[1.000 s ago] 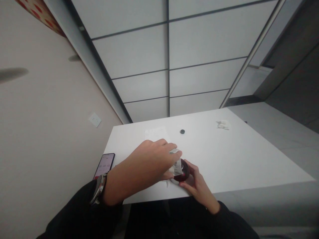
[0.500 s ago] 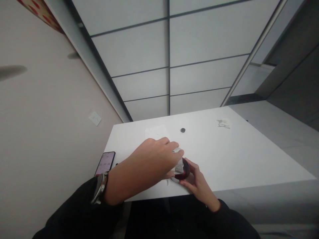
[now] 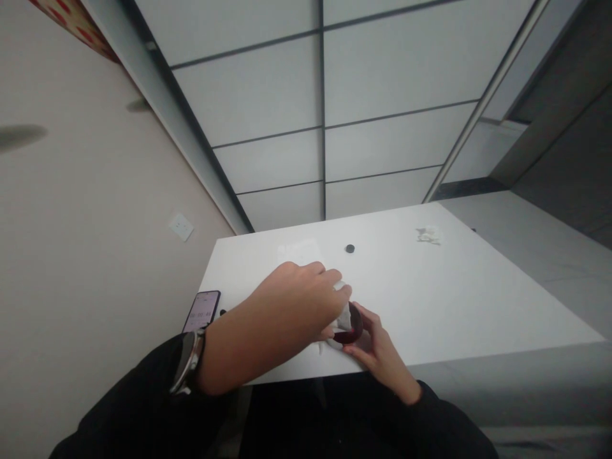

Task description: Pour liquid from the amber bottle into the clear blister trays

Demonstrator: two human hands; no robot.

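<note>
Near the front edge of the white table (image 3: pixel 454 299), my right hand (image 3: pixel 377 347) grips a small round dark red object (image 3: pixel 351 328), thumb and fingers wrapped round its rim. My left hand (image 3: pixel 294 303) reaches across from the left and pinches a crumpled white wipe (image 3: pixel 342 305) against the top of that object. The left hand covers most of the wipe and the object's left side. A watch (image 3: pixel 187 363) sits on my left wrist above a black sleeve.
A phone (image 3: pixel 201 310) with a lit screen lies at the table's left edge. A small black disc (image 3: pixel 350 248) rests further back, with a flat white sheet (image 3: pixel 299 252) to its left and a crumpled white scrap (image 3: pixel 429 234) at the far right. A wall stands close on the left.
My left hand has shifted the wipe slightly over the dark red object, and the view has drifted a little; both hands stay in place.
</note>
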